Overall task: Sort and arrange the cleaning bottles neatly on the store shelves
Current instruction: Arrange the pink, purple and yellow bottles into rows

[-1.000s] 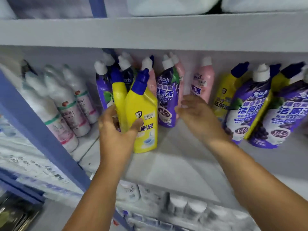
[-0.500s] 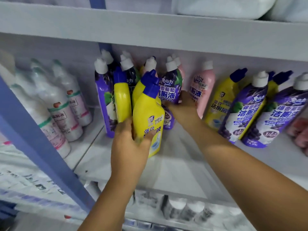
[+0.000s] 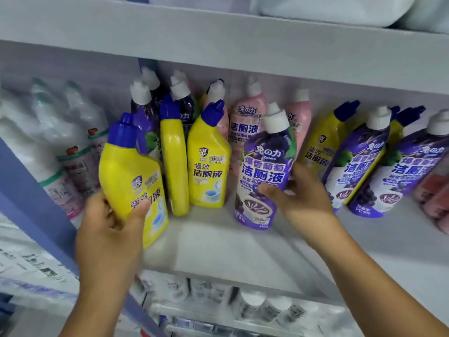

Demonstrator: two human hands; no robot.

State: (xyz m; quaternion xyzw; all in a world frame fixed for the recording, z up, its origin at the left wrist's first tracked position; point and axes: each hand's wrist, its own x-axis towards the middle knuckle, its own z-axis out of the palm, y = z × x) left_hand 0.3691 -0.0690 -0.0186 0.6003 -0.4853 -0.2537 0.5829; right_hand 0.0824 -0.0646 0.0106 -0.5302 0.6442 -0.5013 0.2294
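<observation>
A pale grey shelf board runs across the view, with another grey board overhead casting shade onto the back panel. A blue upright post slants down the left side. Below, a lower shelf edge shows. Lighting is soft and even.

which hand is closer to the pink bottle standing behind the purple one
Right. The right hand grips the purple bottle directly in front of the pink bottle. The left hand is farther left, holding a yellow bottle.
</observation>
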